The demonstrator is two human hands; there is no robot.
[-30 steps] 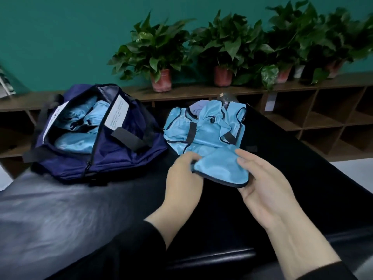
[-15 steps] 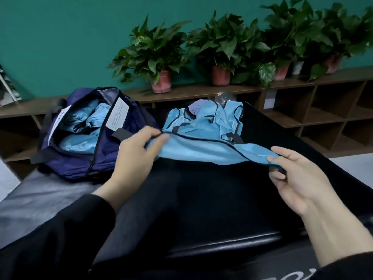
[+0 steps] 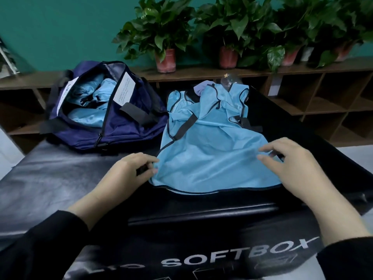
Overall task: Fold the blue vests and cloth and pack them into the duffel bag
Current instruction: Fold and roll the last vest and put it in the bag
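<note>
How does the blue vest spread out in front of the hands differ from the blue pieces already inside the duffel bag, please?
The spread vest lies open and fairly flat on the black surface; the packed pieces are bundled up inside the navy duffel bag. The left hand and right hand grip the spread vest's edges; nothing touches the packed pieces. The spread vest shows black trim; theirs is mostly hidden. Both are the same light blue fabric.

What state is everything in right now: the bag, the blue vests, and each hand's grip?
Duffel bag: unzipped, blue cloth inside.
Front vest: spread flat on the black surface, unfolded.
Vest pile: rumpled behind it, unfolded.
Left hand: grip pinching the vest's left edge.
Right hand: fingers curled on the vest's right edge.
</note>
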